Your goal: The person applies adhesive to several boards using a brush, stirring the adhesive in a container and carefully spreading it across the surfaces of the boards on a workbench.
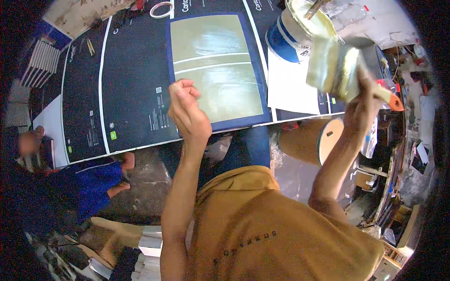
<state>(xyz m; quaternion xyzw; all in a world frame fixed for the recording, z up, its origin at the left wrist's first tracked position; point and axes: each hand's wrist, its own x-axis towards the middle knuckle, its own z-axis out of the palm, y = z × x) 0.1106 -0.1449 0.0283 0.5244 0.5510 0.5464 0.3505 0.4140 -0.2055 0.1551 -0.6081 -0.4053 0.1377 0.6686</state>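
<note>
My right hand grips a wide paintbrush with an orange handle; its bristles are wet with a pale yellowish coating and it is lifted just below a blue and white paint can. A stick stands in that can. My left hand hovers with fingers loosely curled and nothing in it, at the left edge of a blue-bordered panel. The panel's face is coated in glossy pale yellow-green. It lies on dark printed sheets that cover the work surface.
A white sheet lies under the can. A tape roll is at the far edge. A brown drum lies below the table at right. Another person in blue crouches at lower left. Cluttered shelves fill the right side.
</note>
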